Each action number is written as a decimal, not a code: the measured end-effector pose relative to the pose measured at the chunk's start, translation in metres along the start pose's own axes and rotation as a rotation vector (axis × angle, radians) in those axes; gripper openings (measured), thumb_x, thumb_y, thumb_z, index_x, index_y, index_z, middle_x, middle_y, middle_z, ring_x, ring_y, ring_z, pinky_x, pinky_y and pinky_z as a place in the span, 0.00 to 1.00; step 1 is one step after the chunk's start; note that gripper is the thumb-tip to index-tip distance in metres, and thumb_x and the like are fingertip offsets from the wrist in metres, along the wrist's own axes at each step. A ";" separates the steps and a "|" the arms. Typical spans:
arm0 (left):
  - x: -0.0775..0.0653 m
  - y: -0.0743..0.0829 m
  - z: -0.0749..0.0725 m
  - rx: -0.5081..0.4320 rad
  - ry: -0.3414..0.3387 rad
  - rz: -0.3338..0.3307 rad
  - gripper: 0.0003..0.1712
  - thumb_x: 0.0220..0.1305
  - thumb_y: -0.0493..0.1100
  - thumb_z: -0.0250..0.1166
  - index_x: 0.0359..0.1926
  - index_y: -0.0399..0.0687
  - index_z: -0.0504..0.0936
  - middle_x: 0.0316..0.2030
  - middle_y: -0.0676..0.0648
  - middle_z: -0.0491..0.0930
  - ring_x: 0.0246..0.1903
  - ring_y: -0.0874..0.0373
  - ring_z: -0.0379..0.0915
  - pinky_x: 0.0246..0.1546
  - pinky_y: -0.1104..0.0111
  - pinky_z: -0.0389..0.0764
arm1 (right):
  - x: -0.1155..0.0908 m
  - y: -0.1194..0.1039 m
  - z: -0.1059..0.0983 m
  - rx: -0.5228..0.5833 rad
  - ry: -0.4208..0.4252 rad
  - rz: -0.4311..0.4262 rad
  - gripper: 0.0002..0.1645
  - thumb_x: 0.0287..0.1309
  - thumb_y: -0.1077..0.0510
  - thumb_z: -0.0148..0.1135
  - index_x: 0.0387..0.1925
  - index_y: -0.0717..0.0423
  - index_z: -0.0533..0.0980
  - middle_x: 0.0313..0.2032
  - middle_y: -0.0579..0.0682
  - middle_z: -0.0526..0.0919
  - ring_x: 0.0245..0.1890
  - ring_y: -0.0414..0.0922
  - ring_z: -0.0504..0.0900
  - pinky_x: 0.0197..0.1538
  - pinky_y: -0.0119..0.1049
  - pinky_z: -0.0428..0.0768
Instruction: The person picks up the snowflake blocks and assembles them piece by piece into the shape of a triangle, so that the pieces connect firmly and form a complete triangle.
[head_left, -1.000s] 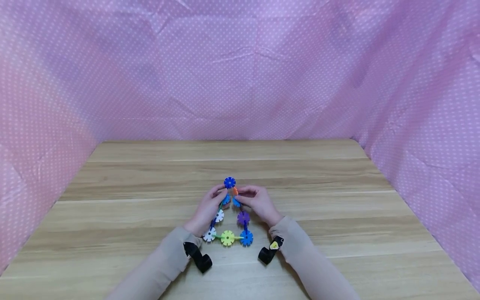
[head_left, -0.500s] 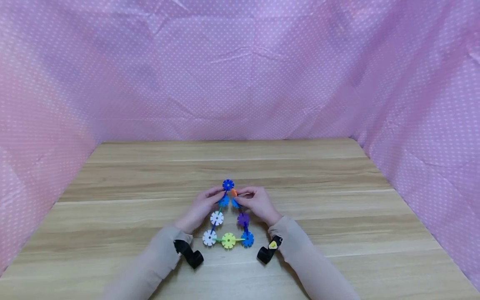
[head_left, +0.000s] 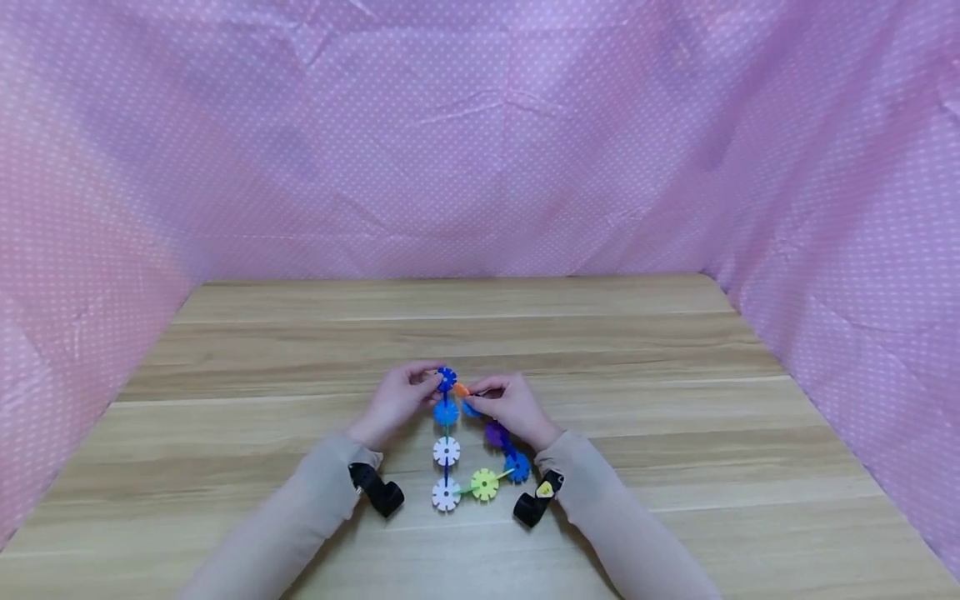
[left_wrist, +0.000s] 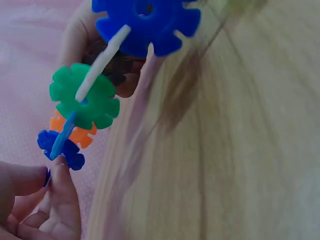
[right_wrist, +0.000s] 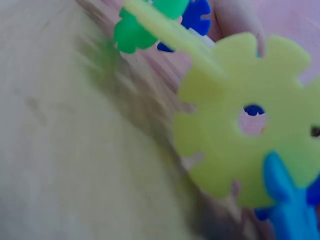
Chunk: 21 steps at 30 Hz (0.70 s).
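Observation:
Linked plastic snowflake discs form a loop above the table in the head view. My left hand point(head_left: 399, 402) pinches the dark blue disc point(head_left: 447, 379) at its far end. Below that hang a light blue disc point(head_left: 446, 412) and two white discs point(head_left: 446, 451). My right hand point(head_left: 517, 408) pinches the other side beside an orange disc point(head_left: 460, 389), which seems to meet the dark blue disc; fingers partly hide the joint. A purple disc point(head_left: 495, 433), a blue disc point(head_left: 517, 467) and a yellow-green disc point(head_left: 484, 484) complete the visible loop. A green disc point(left_wrist: 85, 95) shows in the left wrist view.
The wooden table point(head_left: 262, 350) spreads out around both hands. Pink dotted cloth point(head_left: 480, 167) hangs behind it and along both sides. A black strap with a camera point(head_left: 378, 492) sits on the left wrist, and a similar strap point(head_left: 536, 504) on the right.
My left hand has shifted its grip from the light blue disc up to the dark blue one. The loop's left side has straightened, and its near end has swung right. The right hand stays put.

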<state>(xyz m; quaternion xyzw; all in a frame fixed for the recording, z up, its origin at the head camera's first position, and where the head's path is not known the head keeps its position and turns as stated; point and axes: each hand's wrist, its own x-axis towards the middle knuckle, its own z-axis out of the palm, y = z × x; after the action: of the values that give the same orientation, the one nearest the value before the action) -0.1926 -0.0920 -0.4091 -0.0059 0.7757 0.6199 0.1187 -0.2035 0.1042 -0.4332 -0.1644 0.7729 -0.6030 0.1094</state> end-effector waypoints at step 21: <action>0.005 -0.006 0.003 0.035 0.063 0.030 0.14 0.67 0.37 0.57 0.51 0.36 0.81 0.41 0.42 0.83 0.30 0.63 0.76 0.33 0.74 0.78 | -0.018 -0.044 0.001 -0.124 -0.012 -0.054 0.08 0.51 0.70 0.65 0.35 0.72 0.82 0.40 0.65 0.84 0.41 0.48 0.81 0.40 0.23 0.78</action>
<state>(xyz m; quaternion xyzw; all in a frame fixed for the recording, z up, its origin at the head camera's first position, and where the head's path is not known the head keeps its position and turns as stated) -0.1957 -0.0895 -0.4161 -0.0120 0.7899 0.6072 0.0850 -0.1816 0.1008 -0.3912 -0.1953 0.8034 -0.5556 0.0877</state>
